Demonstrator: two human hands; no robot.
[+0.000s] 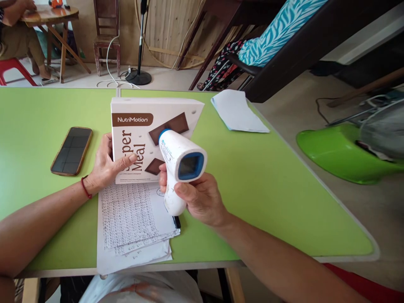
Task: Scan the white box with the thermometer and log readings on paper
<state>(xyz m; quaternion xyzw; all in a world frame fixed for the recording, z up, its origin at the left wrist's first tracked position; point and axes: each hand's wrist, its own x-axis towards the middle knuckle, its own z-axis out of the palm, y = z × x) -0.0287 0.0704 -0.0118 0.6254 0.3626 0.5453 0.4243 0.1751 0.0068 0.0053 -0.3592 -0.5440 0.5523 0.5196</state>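
Observation:
My right hand grips the handle of a white pistol-shaped scanner with a blue screen facing me; its head points at a white "NutriMotion Super Meal" box. The box stands upright on the green table. My left hand steadies the box at its lower left corner, thumb across its front. A red bracelet circles my left wrist. The box's lower edge rests on a stack of printed papers.
A dark phone lies face up left of the box. A folded white sheet sits at the table's far right edge. A green fan base stands on the floor to the right. A seated person is far back left.

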